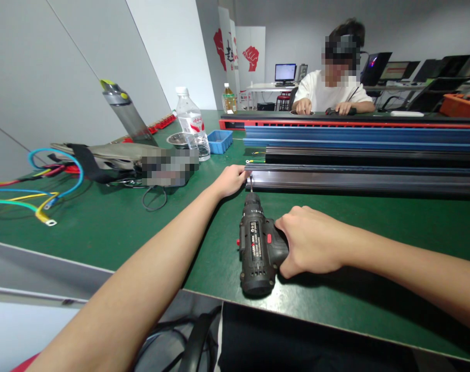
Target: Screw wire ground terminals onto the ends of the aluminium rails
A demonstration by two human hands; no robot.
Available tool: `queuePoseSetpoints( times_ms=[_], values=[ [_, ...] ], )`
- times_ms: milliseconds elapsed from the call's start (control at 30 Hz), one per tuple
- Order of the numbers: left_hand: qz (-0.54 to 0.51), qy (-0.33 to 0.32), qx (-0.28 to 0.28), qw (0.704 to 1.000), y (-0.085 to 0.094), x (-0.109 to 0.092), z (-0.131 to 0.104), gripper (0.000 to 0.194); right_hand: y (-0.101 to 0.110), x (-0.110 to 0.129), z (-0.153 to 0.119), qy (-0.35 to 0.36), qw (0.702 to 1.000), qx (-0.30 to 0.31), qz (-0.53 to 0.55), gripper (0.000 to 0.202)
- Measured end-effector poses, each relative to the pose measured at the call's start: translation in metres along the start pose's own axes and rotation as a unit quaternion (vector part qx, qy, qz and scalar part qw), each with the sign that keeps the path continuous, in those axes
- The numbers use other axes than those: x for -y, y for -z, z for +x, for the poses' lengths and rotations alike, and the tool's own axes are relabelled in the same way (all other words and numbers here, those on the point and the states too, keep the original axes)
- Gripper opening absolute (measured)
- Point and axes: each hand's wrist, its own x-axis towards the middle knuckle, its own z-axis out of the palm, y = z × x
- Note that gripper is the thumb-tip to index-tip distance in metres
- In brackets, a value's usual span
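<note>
My right hand is wrapped round the handle of a black cordless drill, which lies sideways over the green table. The drill's bit points away from me and meets the left end of a long dark metal profile. At that same end, my left hand grips the profile, its fingertips partly hidden by the metal. Behind it lie a black profile and a blue profile, with a small yellow-green wire near their left ends.
On the green table stand a water bottle, a blue tray, a metal bowl and a grey bottle. A bag and loose cables lie left. Across the table sits a person.
</note>
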Motion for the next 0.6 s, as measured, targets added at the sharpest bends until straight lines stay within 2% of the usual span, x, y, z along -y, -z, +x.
queuePoseSetpoints(
  times_ms=[267,600],
  values=[
    [0.005,-0.005,0.003,1.000,0.0004,-0.0022,-0.0003,0.047,-0.0012,0.0001,0.0005,-0.001,1.000,0.002,-0.005,0.038],
    [0.024,0.003,0.001,1.000,-0.0005,-0.0016,-0.0004,0.042,-0.0008,0.0004,0.0003,0.001,1.000,-0.005,0.001,0.037]
  ],
)
